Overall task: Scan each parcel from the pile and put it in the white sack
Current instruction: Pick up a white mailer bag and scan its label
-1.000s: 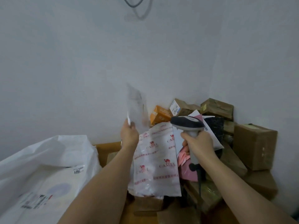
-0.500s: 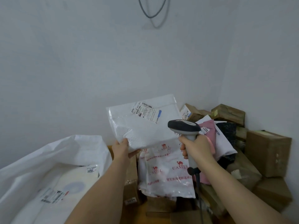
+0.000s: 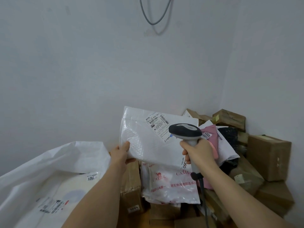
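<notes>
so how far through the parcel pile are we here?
Done: at least one labelled parcel already lies in the white sack. In hand: left hand holds a white bubble mailer label-up, while right hand points the barcode scanner at it. Left: most of it, judging by the CAMEL bag, pink mailer and cardboard boxes in the pile.

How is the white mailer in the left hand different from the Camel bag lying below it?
The mailer is plain white with one shipping label; the Camel bag carries red print. The left hand holds the mailer up in the air; the Camel bag rests on the pile. The mailer looks padded with bubbles; the Camel bag looks thin and wrinkled. Both are white soft parcels.
</notes>
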